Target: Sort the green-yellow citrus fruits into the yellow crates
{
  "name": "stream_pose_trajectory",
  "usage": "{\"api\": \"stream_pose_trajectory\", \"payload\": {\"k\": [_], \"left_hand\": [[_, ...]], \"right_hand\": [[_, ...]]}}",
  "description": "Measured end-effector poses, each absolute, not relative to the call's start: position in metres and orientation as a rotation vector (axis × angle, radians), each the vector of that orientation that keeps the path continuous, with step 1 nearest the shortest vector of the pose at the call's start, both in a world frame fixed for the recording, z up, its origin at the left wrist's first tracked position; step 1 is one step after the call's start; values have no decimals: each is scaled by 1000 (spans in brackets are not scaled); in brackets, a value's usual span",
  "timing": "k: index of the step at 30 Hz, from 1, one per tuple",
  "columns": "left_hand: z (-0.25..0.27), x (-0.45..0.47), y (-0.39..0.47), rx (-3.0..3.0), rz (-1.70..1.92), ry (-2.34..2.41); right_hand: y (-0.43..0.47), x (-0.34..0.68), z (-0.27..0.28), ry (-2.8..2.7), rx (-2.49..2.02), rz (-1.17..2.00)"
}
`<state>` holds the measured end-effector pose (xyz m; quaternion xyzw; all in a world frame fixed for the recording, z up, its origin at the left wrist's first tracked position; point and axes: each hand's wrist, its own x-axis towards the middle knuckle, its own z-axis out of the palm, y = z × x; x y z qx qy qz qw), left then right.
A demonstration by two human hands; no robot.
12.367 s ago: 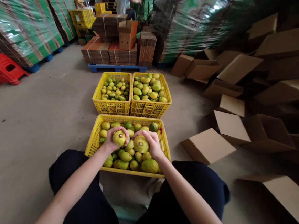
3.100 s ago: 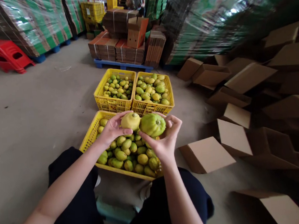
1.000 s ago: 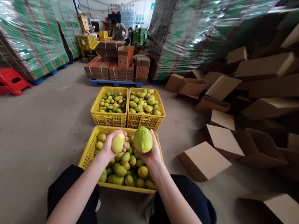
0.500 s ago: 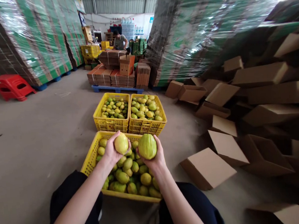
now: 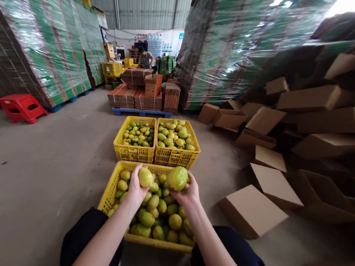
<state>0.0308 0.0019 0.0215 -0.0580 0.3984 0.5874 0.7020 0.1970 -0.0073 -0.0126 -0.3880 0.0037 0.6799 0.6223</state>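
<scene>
My left hand (image 5: 135, 188) is closed around a smooth, pale yellow lemon (image 5: 145, 177), its fingers behind the fruit. In my right hand (image 5: 189, 194) lies a larger, bumpy green lemon (image 5: 177, 178), tilted on its side, with the fingers curled under and behind it. Both hands are above a yellow plastic crate (image 5: 158, 244) between my knees. Many green and yellow lemons (image 5: 147, 219) fill that crate, partly covered by my hands and forearms.
Beyond stand two yellow crates of lemons, left (image 5: 136, 154) and right (image 5: 175, 158). Cardboard boxes (image 5: 255, 211) are heaped at right. A blue pallet (image 5: 141, 111) carries flattened cartons; a person (image 5: 146, 59) is behind it. A red stool (image 5: 23, 108) stands left, near wrapped stacks (image 5: 57, 48).
The green lemon has turned in my right hand from upright to lying sideways. My left hand keeps hold of the yellow lemon. The whole view has shifted slightly, so the scene sits lower.
</scene>
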Motion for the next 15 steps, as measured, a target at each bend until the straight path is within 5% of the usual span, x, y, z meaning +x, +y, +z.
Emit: {"api": "stream_pose_trajectory", "payload": {"k": [15], "left_hand": [[19, 31, 1, -211, 1297, 762]], "right_hand": [[-18, 194, 26, 57, -953, 1631]]}}
